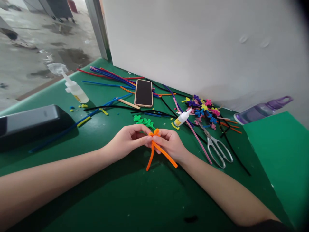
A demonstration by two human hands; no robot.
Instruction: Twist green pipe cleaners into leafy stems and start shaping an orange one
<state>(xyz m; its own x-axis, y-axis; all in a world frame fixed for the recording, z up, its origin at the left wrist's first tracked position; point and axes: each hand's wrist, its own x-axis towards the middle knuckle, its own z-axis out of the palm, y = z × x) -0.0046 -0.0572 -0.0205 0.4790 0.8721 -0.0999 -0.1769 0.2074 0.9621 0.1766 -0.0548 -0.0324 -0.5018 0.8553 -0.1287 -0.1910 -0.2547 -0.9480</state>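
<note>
Between my two hands is an orange pipe cleaner [166, 155], looped at the top with two loose ends hanging below. My left hand [131, 140] pinches the loops from the left, thumb and forefinger closed on them. From the other side my right hand [171, 143] grips the same spot, its thumb tip almost against the left one. Just beyond my fingers lie green pipe-cleaner shapes [143, 121], partly covered by the hands. A small white glue bottle [182, 118] lies tilted past my right hand, and metal scissors [218, 149] rest further right.
A smartphone [144, 93] lies amid loose pipe cleaners [113, 75] at the back. Colourful pipe-cleaner flowers [202, 108] are heaped near the white wall [193, 42]. A purple water bottle [263, 110] stands out at right. On the left are a larger glue bottle [76, 91] and a dark box-like device [31, 124].
</note>
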